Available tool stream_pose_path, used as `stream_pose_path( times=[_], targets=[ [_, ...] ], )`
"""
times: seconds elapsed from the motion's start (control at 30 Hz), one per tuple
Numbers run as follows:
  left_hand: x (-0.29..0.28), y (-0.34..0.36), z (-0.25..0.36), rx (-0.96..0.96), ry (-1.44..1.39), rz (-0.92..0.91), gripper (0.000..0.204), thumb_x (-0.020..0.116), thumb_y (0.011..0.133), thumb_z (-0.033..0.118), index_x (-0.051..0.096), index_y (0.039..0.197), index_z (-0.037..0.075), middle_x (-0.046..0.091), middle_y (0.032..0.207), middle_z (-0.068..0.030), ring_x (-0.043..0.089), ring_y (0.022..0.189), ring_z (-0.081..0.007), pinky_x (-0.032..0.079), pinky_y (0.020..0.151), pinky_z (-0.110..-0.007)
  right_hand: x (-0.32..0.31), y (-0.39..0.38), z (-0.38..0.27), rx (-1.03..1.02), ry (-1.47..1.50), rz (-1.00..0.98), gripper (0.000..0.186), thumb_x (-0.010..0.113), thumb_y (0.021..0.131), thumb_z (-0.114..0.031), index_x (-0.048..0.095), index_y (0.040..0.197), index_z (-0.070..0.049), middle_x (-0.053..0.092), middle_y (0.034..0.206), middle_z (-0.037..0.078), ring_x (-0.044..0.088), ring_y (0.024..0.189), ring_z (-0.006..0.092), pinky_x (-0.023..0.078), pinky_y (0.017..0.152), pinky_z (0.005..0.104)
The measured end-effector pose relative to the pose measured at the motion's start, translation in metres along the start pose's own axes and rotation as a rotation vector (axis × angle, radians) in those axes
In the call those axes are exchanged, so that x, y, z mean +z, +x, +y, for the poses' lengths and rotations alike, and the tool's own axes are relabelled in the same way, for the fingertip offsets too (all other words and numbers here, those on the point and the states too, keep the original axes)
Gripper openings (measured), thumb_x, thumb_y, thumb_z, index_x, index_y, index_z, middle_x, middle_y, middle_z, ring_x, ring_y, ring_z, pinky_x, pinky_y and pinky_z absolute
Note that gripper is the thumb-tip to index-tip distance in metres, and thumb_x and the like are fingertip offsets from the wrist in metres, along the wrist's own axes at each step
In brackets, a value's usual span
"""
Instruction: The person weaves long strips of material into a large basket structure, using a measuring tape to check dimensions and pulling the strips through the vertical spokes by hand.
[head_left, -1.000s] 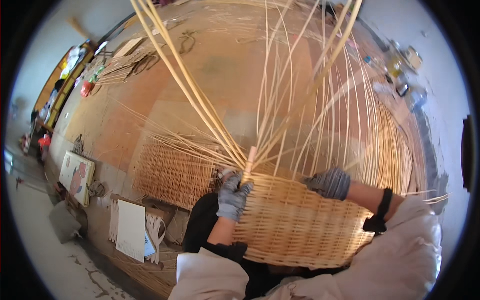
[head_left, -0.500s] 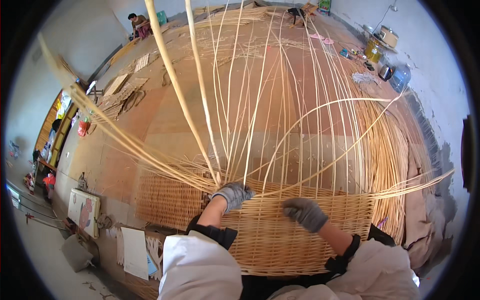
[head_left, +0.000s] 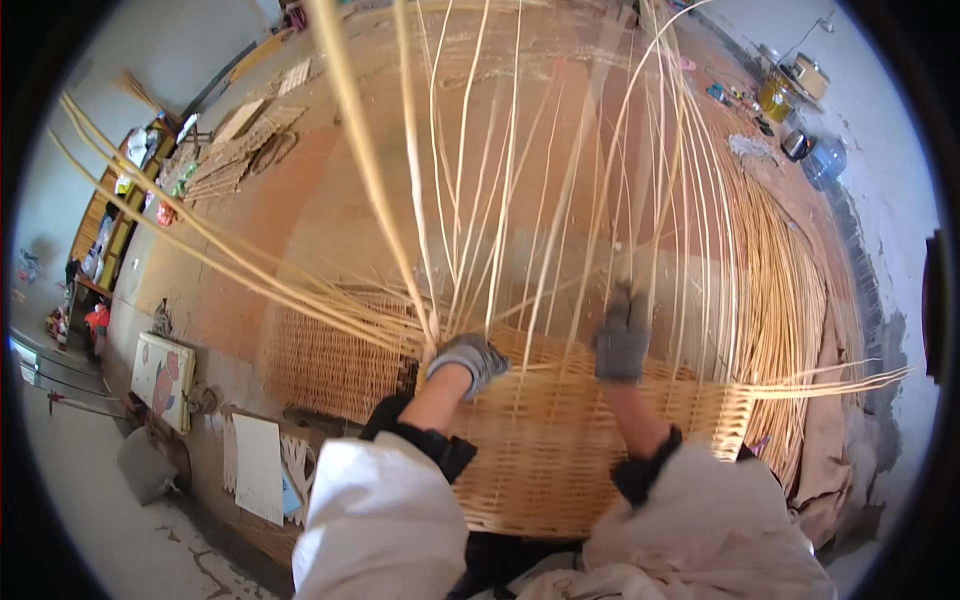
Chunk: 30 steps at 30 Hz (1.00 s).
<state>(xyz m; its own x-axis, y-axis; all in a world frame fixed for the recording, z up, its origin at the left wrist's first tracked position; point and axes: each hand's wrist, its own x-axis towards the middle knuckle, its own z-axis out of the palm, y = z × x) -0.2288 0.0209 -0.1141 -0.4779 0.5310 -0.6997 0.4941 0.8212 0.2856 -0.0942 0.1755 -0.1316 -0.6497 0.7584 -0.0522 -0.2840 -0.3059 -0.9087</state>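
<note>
My left hand (head_left: 466, 365), in a grey glove, is closed on the top edge of the woven cane panel (head_left: 540, 460) across my lap, beside the thick pale rods (head_left: 380, 200) rising from it. Thinner canes (head_left: 515, 150) fan upward from the same edge. My right hand (head_left: 621, 335), also gloved, is raised among these canes right of centre, fingers pointing up; motion blur hides whether they hold one. A bundle of long canes sticks out sideways at the panel's right end.
A second woven panel (head_left: 320, 360) lies left of me. Loose cane (head_left: 780, 300) is heaped along the right. Flat pieces (head_left: 235, 140) lie at back left, a cushion-like printed board (head_left: 160, 385) and white sheet (head_left: 258, 470) nearer. A kettle (head_left: 796, 145) and water jug (head_left: 824, 162) stand by the right wall.
My right hand has moved from the panel's face up into the standing canes, turning fingers upward. My left hand stays at the edge. The thick rods and canes have shifted as the view moved.
</note>
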Motion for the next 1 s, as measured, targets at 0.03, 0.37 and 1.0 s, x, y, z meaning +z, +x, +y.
stream_pose_path(
  times=[0.03, 0.37, 1.0],
  targets=[
    [-0.009, 0.005, 0.012, 0.130, -0.022, -0.066, 0.054, 0.056, 0.068, 0.049, 0.059, 0.092, 0.001, 0.058, 0.089, -0.0193, 0.057, 0.085, -0.0280, 0.043, 0.074, -0.036, 0.000, -0.017, -0.009, -0.087, -0.076, 0.014, 0.027, 0.035, 0.086, -0.024, 0.048, 0.102, -0.006, 0.053, 0.086, 0.008, 0.052, 0.082, 0.0166, 0.043, 0.072, 0.0295],
    [0.059, -0.002, 0.147, 0.280, 0.142, 0.395, 0.051, 0.065, 0.066, 0.032, 0.050, 0.100, -0.003, 0.057, 0.095, -0.0161, 0.056, 0.086, -0.0269, 0.043, 0.077, -0.035, -0.158, -0.082, -0.056, 0.383, 0.134, 0.320, 0.013, 0.052, 0.077, -0.007, 0.050, 0.089, -0.002, 0.054, 0.086, 0.009, 0.055, 0.078, 0.0201, 0.048, 0.063, 0.0305],
    [0.118, -0.026, 0.249, 0.040, 0.103, 0.078, 0.067, 0.058, 0.065, 0.052, 0.049, 0.112, 0.006, 0.047, 0.115, -0.0148, 0.044, 0.108, -0.0257, 0.035, 0.088, -0.034, -0.216, -0.116, -0.104, -0.193, 0.008, 0.221, 0.020, 0.049, 0.082, -0.021, 0.047, 0.093, -0.004, 0.049, 0.061, 0.003, 0.049, 0.051, 0.0127, 0.044, 0.048, 0.0253]
  ],
)
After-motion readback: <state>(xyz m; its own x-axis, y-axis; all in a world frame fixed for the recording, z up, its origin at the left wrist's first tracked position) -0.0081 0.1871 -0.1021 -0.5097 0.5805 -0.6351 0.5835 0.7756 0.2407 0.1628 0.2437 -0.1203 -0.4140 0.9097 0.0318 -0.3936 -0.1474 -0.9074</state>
